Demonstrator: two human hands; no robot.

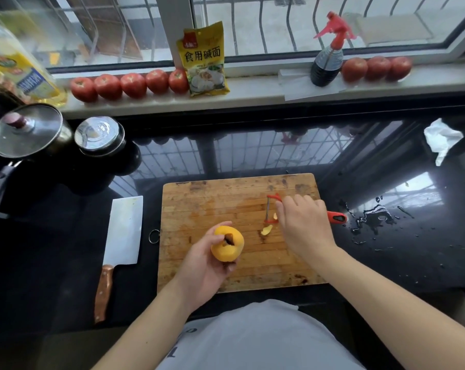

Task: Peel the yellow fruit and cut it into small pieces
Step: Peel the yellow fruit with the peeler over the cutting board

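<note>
A: Where does the yellow fruit point(227, 244) sit?

B: The person's left hand point(202, 265) cups it from below, above the near part of the wooden cutting board point(226, 198), fingers and thumb curled round it, thumb tip close to the dark stem hollow that faces up. It looks like a peach. The flesh that shows is smooth and pale orange, so most of the skin seems off already.

A: And the other hand?

B: The right hand point(303, 222) lies over the red-handled peeler point(337, 217) on the board. The blade end pokes out past the fingertips; the handle's tail shows behind the heel of the hand. Whether the fingers grip it or just rest on it cannot be told, since the back of the hand hides them. A strip of peel point(266, 231) lies just beside the fingertips, under the blade.

A: So what makes this step go well?

B: Probably clearing the peel stuck at the blade, then turning the fruit in the left palm to check the hidden underside for leftover skin. Peeled peach is slippery, so the cupping fingers should hold firmly without bruising. Short strokes away from the thumb would be safest.

A: And cutting?

B: The cleaver point(124, 231) lies on the black counter point(252, 153), beside the board on the left hand's side, untouched. The peach should go flat on the board first.
</note>
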